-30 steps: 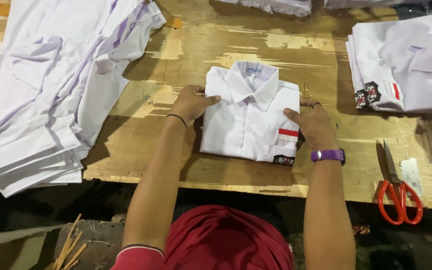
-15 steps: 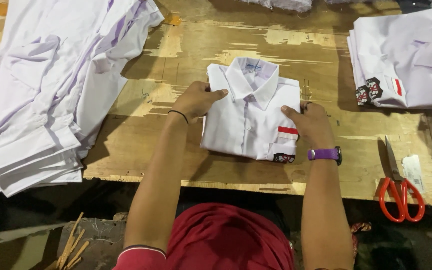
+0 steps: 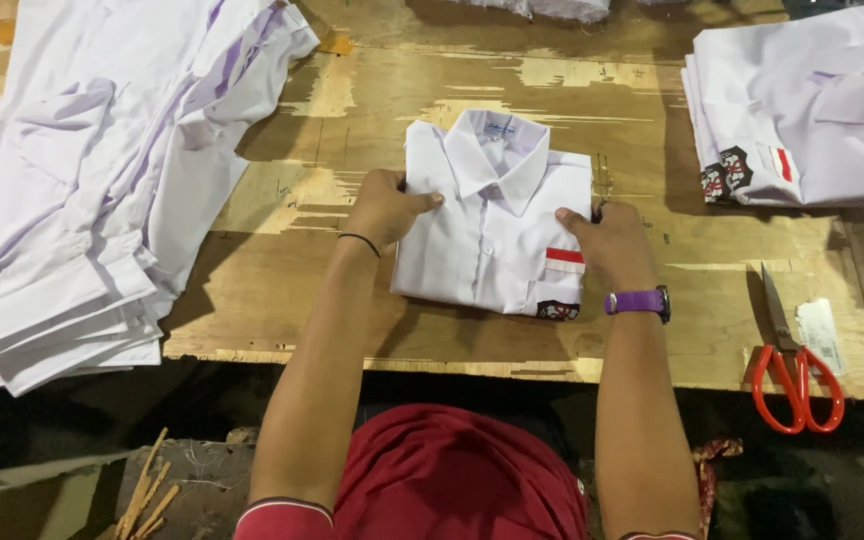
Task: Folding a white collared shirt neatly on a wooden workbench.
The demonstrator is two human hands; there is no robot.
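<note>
A folded white shirt (image 3: 487, 230) with a collar, a red-and-white patch and a dark badge lies on the wooden table (image 3: 282, 300) in front of me. My left hand (image 3: 387, 208) grips its left edge, thumb on top. My right hand (image 3: 607, 243), with a purple watch on the wrist, grips the right edge beside the patch. The shirt's left side looks slightly lifted off the table.
A big heap of unfolded white shirts (image 3: 92, 170) covers the table's left side. A stack of folded white shirts (image 3: 802, 110) sits at the back right. Red-handled scissors (image 3: 792, 370) and a small tag (image 3: 820, 335) lie near the right front edge.
Both hands have closed in on the shirt's side edges and taken hold of it. The shirt has shifted slightly and sits a bit tilted.
</note>
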